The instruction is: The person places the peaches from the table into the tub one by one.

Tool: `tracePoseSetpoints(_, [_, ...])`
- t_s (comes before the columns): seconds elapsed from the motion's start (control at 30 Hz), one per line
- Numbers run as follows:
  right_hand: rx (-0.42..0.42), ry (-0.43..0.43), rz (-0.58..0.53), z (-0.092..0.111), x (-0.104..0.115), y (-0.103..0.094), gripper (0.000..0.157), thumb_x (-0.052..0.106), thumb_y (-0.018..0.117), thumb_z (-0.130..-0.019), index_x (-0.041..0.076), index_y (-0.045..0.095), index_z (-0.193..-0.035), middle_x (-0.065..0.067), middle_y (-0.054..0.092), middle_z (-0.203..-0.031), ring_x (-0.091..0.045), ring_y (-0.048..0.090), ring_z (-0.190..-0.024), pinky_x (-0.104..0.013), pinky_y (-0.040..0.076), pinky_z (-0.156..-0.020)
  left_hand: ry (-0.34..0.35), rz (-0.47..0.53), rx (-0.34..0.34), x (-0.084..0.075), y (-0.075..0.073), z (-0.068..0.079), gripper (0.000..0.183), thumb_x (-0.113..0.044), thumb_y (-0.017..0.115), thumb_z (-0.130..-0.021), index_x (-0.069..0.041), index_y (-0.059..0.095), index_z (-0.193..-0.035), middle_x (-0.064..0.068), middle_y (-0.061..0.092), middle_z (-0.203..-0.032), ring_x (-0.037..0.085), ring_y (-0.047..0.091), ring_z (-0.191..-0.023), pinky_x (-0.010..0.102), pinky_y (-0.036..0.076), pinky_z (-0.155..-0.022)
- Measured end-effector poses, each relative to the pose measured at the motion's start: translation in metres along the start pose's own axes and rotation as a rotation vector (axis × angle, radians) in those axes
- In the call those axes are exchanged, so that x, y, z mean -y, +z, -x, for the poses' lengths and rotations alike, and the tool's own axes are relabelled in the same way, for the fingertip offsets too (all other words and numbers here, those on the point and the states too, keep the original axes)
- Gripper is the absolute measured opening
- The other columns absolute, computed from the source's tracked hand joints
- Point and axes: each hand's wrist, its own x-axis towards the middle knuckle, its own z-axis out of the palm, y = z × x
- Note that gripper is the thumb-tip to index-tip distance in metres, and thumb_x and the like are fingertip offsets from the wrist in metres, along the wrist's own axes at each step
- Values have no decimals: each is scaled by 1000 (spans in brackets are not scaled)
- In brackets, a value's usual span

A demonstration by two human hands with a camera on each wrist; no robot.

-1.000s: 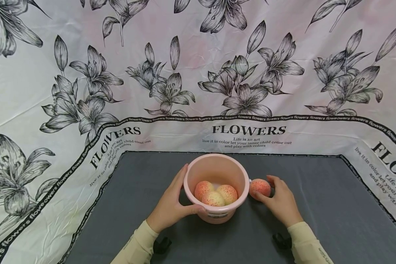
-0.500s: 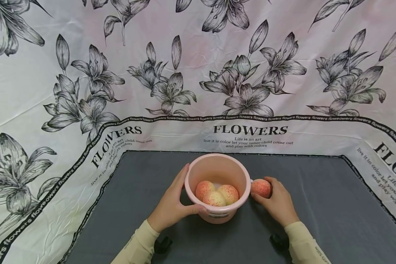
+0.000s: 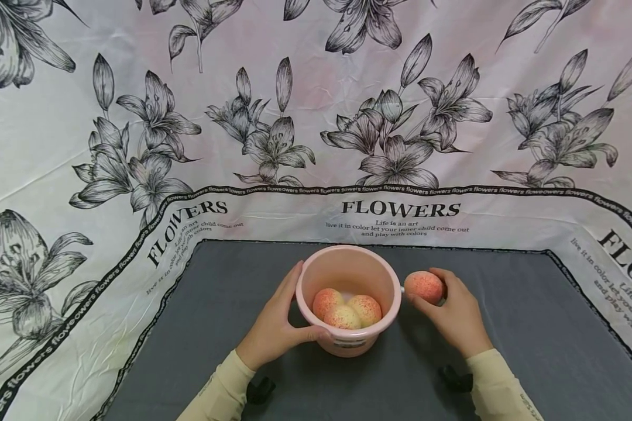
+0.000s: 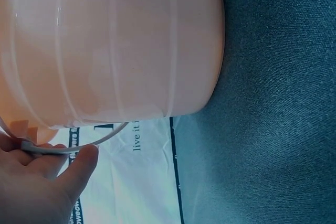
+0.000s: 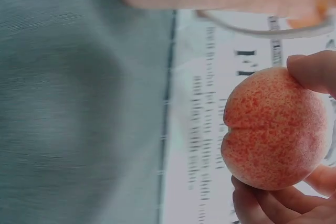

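A pink bucket (image 3: 347,345) stands upright on the grey cloth, with several red-and-yellow peaches (image 3: 343,316) inside. My left hand (image 3: 276,321) grips the bucket from its left side, thumb over the near rim. In the left wrist view, the fingers (image 4: 84,163) lie by a thin pale handle (image 4: 58,149) at the bucket's side. Another peach (image 3: 424,286), red and speckled, is pinched between the thumb and fingers of my right hand (image 3: 458,316). It is held just right of the bucket, above the cloth. The right wrist view shows a crease on this peach (image 5: 275,129).
A grey cloth (image 3: 537,327) covers the table. Behind it rises a white fabric (image 3: 274,216) printed with flowers and lettering. Dark straps (image 3: 260,390) hang under both wrists. The bucket's handle (image 5: 262,31) loops out beside the held peach.
My right hand has lifted the peach slightly up and to the right, away from the bucket's side. The left hand and the bucket stay in place.
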Motion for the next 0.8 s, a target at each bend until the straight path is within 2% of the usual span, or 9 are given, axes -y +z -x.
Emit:
tracePoseSetpoints(0.23, [-68, -94, -6, -13, 38, -29, 82, 42, 88, -91, 3, 53, -154, -22, 65, -134, -36, 67, -111, -50, 57, -85, 5, 5, -4, 0, 0, -1, 131, -51, 98, -77, -45, 8, -173, -8, 16, -183, 16, 30, -164, 63, 33, -129])
tracePoseSetpoints(0.37, [-78, -157, -40, -18, 65, -35, 79, 37, 90, -91, 5, 54, -153, -19, 66, -135, -35, 70, -113, -51, 59, -88, 5, 1, -1, 0, 0, -1, 130, -53, 97, -77, -45, 8, -172, -9, 15, -182, 17, 30, -164, 64, 34, -128])
tracePoseSetpoints(0.47, [-43, -215, -81, -18, 86, -29, 77, 34, 90, -91, 6, 54, -153, -17, 65, -138, -33, 70, -115, -55, 60, -91, 3, -6, -1, 1, 0, -1, 129, -53, 96, -78, -46, 8, -172, -11, 15, -182, 17, 30, -164, 64, 34, -128])
tracePoseSetpoints(0.57, [3, -266, -117, -16, 103, -18, 74, 33, 91, -91, 8, 56, -151, -12, 66, -138, -29, 70, -115, -54, 61, -93, 5, -3, 0, 1, -1, -1, 128, -54, 96, -79, -46, 8, -172, -9, 16, -182, 17, 33, -163, 64, 36, -127])
tracePoseSetpoints(0.8, [76, -317, -153, -11, 121, 9, 75, 31, 95, -86, 9, 59, -148, -10, 66, -139, -28, 70, -117, -54, 62, -96, 19, -6, 2, 2, -1, -2, 128, -54, 95, -79, -45, 8, -173, -13, 16, -181, 17, 31, -164, 63, 37, -126])
